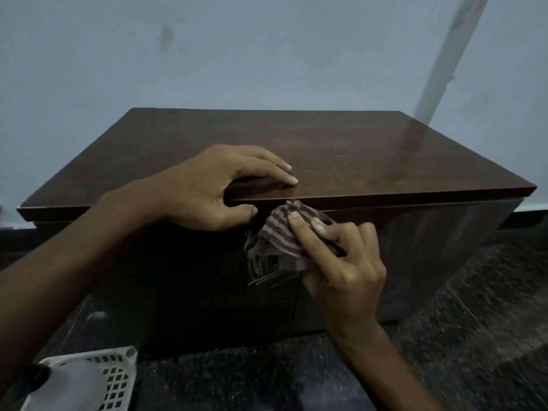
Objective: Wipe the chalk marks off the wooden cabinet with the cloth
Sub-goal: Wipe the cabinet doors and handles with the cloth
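While the left hand [207, 188] grips the front edge of the wooden cabinet [341, 152], its fingers [267, 164] lie flat on top. The right hand [344, 262] has its fingers [299, 229] closed around the striped cloth [275, 232], pressing it on the cabinet's dark front, just under the top edge.
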`<state>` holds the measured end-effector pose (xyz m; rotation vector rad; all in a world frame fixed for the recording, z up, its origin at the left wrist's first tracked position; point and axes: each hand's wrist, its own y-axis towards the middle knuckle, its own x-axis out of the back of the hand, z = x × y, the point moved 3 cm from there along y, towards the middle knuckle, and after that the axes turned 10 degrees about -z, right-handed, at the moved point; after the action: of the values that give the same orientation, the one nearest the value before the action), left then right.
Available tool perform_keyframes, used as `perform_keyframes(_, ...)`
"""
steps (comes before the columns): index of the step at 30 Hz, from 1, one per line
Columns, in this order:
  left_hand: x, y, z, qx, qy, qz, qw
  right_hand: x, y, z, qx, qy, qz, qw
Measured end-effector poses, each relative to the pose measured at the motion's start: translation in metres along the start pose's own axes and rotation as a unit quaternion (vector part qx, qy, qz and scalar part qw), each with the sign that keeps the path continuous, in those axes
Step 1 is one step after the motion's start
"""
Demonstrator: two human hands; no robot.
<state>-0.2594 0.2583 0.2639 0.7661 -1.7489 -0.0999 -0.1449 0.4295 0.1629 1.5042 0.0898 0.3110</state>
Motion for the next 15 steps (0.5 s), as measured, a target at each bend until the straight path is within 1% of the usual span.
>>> perform_keyframes(5,-0.002,-0.001,-0.002,-0.015,0.029,0.007,0.999,0.007,-0.015,0.0,-0.052,-0.06,0.043,0.996)
perform_keyframes(12,-0.003,-0.005,-0.001,-0.017,0.04,0.018,0.999,0.001,-0.065,0.002,-0.087,-0.017,0.089,0.992)
perform_keyframes(15,-0.002,-0.005,-0.001,-0.016,0.038,0.014,0.999,-0.002,-0.073,0.0,-0.094,-0.005,0.08,0.992)
